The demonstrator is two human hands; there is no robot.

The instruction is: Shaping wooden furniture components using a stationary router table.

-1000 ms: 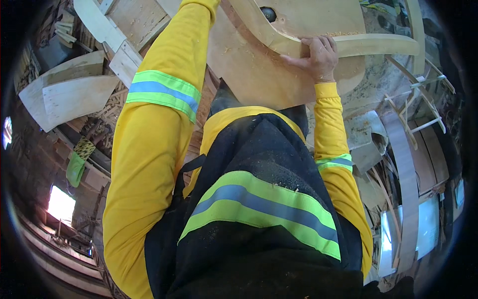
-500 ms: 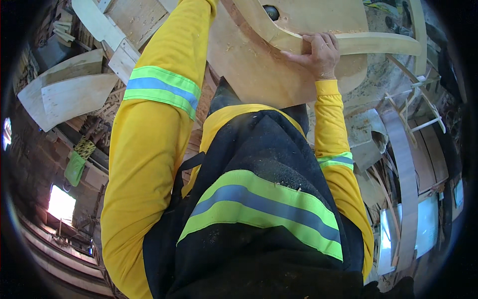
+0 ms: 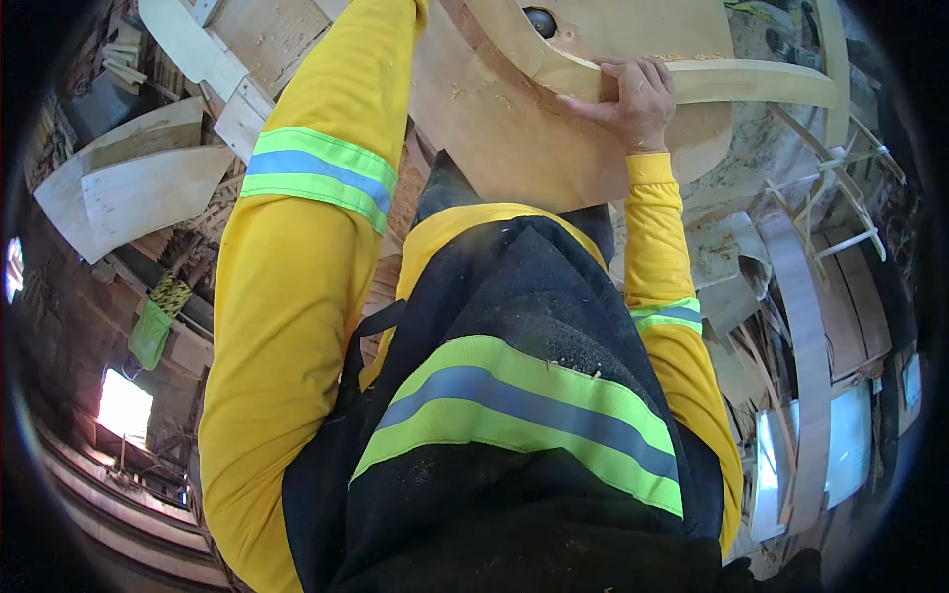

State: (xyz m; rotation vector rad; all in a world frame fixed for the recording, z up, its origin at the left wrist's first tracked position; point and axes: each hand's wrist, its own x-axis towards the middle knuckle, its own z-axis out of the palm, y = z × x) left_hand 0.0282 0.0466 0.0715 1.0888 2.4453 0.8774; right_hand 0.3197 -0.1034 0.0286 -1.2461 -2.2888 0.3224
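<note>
My right hand (image 3: 633, 104) is closed over a pale curved wooden piece (image 3: 751, 84), fingers across its top edge and thumb stretched left along the inner side of the bend. The piece lies on a broad light board (image 3: 534, 168) with rounded corners and scattered shavings. A round dark object (image 3: 540, 22) shows in an opening beside the bend. My left arm, in a yellow sleeve with a reflective band, reaches up past the top edge, so that hand is out of sight.
At left lie stacked curved panels (image 3: 148, 198), offcuts (image 3: 124, 59) and a green cloth (image 3: 150, 331). At right are a light wooden frame (image 3: 840, 198), bent sheets (image 3: 727, 267) and a long curved strip (image 3: 801, 395). A bright window (image 3: 124, 405) sits at lower left.
My right hand and the curved piece sit slightly higher in the picture than a second ago. My left sleeve has shifted a little up and leftward. The grip looks the same.
</note>
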